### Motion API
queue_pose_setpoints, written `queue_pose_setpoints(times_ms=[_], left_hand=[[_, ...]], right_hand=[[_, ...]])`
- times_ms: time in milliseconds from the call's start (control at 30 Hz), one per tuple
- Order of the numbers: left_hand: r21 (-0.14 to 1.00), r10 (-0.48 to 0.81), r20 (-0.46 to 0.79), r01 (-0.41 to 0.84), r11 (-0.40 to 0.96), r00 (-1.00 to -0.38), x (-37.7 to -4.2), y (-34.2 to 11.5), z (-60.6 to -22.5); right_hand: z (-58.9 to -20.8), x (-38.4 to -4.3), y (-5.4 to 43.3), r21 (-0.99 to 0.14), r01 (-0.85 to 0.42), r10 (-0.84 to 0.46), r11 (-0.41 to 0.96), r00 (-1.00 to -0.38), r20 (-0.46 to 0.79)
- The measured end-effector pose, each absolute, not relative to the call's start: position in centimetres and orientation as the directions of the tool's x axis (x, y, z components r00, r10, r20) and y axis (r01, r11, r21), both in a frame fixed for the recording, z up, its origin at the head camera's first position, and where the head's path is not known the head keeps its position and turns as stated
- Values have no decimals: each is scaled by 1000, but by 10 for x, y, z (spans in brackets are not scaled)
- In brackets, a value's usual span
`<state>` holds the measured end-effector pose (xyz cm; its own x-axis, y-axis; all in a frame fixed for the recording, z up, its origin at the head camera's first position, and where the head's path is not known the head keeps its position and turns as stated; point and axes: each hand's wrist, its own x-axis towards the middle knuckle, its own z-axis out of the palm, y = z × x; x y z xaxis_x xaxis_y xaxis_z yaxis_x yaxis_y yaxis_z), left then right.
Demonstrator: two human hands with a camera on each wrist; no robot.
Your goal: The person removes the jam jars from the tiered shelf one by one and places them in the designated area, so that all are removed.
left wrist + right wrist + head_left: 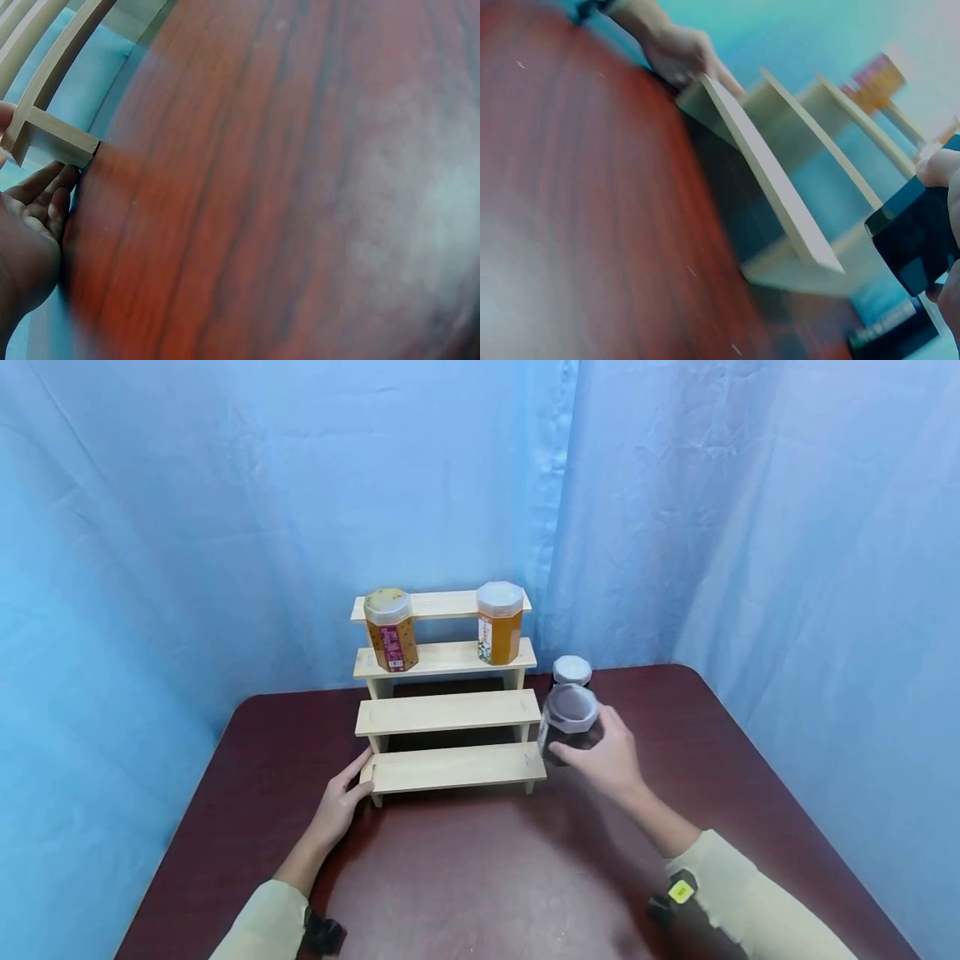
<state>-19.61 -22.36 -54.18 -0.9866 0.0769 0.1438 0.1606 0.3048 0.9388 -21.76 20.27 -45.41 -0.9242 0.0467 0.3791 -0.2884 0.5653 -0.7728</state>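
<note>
My right hand (611, 760) grips a dark jar (553, 745) with a whitish lid, lifted beside the right end of the lower shelves. In the right wrist view the dark jar (915, 236) shows close up, with fingers at its sides. My left hand (337, 810) holds the left front end of a pale wooden four-step display rack (457, 768), thumb at the bottom step and fingers along the side. Two jars stand on the rack's second step from the top: an amber jar with a purple label (392, 647) at left and an orange jar (506, 639) at right.
A second dark jar with a white lid (572, 670) stands on the table right of the rack, partly hidden behind the held one. The dark red-brown table (480, 877) has rounded far corners. Light blue curtains (300, 510) hang behind and at both sides.
</note>
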Motion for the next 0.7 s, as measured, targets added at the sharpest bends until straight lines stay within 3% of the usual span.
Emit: queue_pose_setpoints(times_ms=[67, 300, 700], left_hand=[[937, 77, 153, 169, 307, -985, -198, -224, -546], [942, 98, 118, 143, 305, -988, -183, -215, -507], [946, 97, 126, 149, 289, -987, -179, -214, -505]], right_hand=[[-453, -226, 218, -771, -267, 71, 578, -925, 373], [-451, -255, 260, -772, -217, 93, 597, -937, 336], [-467, -305, 314, -775, -77, 100, 628, -979, 178]])
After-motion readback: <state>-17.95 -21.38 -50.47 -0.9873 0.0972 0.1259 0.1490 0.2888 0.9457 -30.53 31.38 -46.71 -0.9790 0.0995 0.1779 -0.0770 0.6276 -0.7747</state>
